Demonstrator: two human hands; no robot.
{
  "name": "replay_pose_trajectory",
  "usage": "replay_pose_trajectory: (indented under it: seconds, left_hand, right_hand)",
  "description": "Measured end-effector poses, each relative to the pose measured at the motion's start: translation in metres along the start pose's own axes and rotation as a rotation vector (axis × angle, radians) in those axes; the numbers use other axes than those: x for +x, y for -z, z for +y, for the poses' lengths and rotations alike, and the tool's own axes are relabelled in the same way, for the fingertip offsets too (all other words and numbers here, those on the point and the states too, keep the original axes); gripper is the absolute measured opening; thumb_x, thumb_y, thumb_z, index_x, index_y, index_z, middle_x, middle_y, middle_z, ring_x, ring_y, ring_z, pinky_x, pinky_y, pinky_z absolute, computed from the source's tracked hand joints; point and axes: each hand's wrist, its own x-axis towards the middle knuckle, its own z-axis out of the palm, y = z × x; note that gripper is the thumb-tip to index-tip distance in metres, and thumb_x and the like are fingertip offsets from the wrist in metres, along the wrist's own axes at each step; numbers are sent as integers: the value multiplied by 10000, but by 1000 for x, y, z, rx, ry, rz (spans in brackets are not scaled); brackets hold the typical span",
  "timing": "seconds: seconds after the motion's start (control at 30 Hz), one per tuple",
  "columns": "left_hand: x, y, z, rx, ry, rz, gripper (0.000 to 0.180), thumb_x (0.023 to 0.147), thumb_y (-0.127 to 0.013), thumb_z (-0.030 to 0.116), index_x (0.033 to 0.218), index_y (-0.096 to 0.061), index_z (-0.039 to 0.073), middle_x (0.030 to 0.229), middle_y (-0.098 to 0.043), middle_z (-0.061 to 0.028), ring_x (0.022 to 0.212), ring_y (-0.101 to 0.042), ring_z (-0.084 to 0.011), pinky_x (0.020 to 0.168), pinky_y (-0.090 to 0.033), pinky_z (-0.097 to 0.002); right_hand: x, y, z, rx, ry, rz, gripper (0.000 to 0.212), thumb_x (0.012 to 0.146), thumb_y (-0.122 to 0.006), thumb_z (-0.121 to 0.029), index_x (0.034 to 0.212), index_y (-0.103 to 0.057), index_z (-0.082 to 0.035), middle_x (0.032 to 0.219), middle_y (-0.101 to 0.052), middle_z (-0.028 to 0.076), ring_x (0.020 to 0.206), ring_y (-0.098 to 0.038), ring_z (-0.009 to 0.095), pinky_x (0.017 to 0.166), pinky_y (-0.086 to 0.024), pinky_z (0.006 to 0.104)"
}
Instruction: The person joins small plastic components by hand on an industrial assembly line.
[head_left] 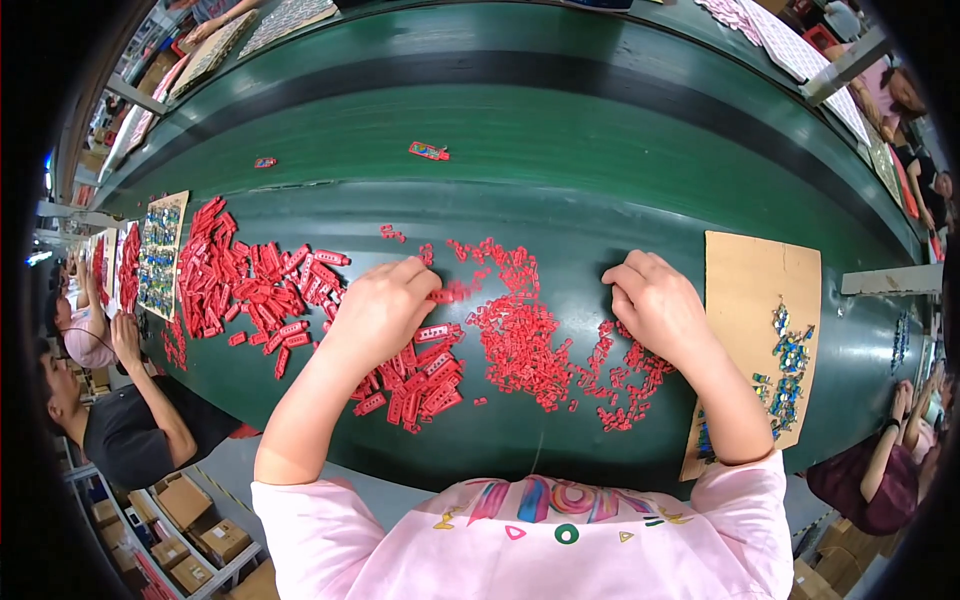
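Observation:
My left hand [395, 300] is closed, its fingertips pinching a red plastic piece [455, 293] that is smeared by motion. Below that hand lies a heap of long red plastic pieces [420, 385] with slots along them. Between my hands spreads a pile of small red plastic parts [515, 340]. My right hand [655, 300] is above the table at the pile's right side, fingers curled together; whatever they may hold is hidden. A looser group of the same small parts [630, 390] lies below it.
More long red pieces [235, 270] are heaped to the left, beside a board of blue-green parts [160, 255]. On the right, cardboard [765, 270] carries blue and yellow parts [790, 360]. A finished-looking red piece [428, 151] rests on the green belt [560, 125]. Co-workers sit at both sides.

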Motion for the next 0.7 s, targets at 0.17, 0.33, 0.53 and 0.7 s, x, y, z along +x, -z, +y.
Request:
replay_pose_trajectory:
  seconds: [0.17,0.33,0.53,0.7]
  left_hand:
    - [-7,-18,-1,168,46,158,240,776,-655,25,1016,-674,30,824,-615,-64,726,-631,-256,682,-517,-341]
    - [0,-23,21,-310,356,207,230,815,-676,-13,1043,-694,12,835,-664,-51,684,-659,-188,607,-520,-264]
    - [25,-25,74,-1385,714,126,231,844,-695,-43,1072,-706,-9,904,-729,-61,729,-702,-132,629,-542,-203]
    - [34,-28,101,-1408,612,60,237,832,-709,-61,1063,-713,-9,956,-748,-84,792,-718,-129,691,-563,-200]
  right_hand:
    - [-7,10,-4,265,-90,-120,73,812,-660,-29,874,-697,-42,942,-673,64,757,-648,239,648,-524,327]
    - [-18,16,-4,504,-100,-171,81,807,-695,-33,888,-705,-35,1003,-687,83,780,-653,222,647,-523,305]
    - [-16,29,-31,630,-135,31,85,792,-733,-38,874,-712,-40,1044,-691,62,816,-650,201,663,-521,292]
    - [-17,25,-33,434,108,296,88,782,-747,-40,862,-710,-48,1046,-688,38,843,-645,193,685,-522,293]
